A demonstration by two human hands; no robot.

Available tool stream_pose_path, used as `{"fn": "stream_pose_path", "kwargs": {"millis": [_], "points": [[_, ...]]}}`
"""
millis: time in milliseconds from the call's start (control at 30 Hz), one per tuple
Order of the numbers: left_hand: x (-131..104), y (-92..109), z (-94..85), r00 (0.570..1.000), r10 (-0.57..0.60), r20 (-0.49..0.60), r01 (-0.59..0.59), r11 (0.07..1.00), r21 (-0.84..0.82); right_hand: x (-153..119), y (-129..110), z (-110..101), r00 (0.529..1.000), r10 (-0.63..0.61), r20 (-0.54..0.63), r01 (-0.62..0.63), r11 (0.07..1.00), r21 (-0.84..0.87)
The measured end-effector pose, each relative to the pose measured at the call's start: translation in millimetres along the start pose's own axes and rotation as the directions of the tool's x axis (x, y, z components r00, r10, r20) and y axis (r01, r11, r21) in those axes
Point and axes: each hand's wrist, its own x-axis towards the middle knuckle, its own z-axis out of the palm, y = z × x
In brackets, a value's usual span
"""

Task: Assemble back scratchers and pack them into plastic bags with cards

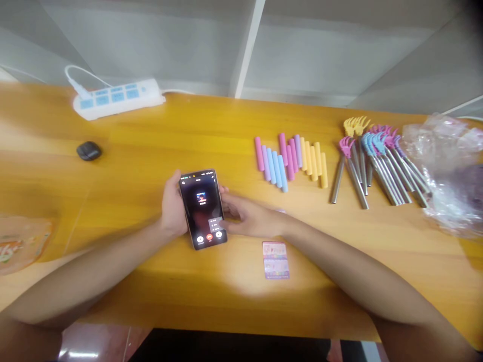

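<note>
- Slim, black-screened rectangular smartphone [204, 207]: above the orange-brown wooden table [124, 274].
- Left hand [175, 206]: fingers curled around its left edge.
- Right hand [251, 215]: fingers bent beside it; whether pinching, cannot tell.
- Multicoloured cylindrical sticks [290, 163]: farther right.

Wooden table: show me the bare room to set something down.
Bare tabletop lies between the white power strip and the coloured tubes, and between the small black object and the left hand holding the phone. It's crowded on the right, where tubes, claw-headed metal rods and clear plastic sit close together.
</note>
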Motion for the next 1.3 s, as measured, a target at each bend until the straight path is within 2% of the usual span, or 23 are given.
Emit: {"fn": "stream_pose_path", "kwargs": {"millis": [467, 1067, 1300], "points": [[-0.4, 0.6, 0.0, 1.0, 0.01, 0.004, -0.01, 1.0, 0.01, 1.8, 3.7, -2.4, 1.0, -0.015, 0.027, 0.013, 0.997, 0.078], [1.3, -0.1, -1.8, 1.0, 0.014, 0.005, -0.014, 0.999, 0.037, 1.3, 2.0, -0.7, 1.0, -0.019, 0.004, 0.019, 1.0, 0.01], [1.3, 0.1, -2.6, 1.0, 0.015, 0.007, -0.016, 0.998, 0.062, 2.1, 4.8, 4.3, 1.0, 0.029, -0.009, -0.028, 0.995, 0.093]]}}
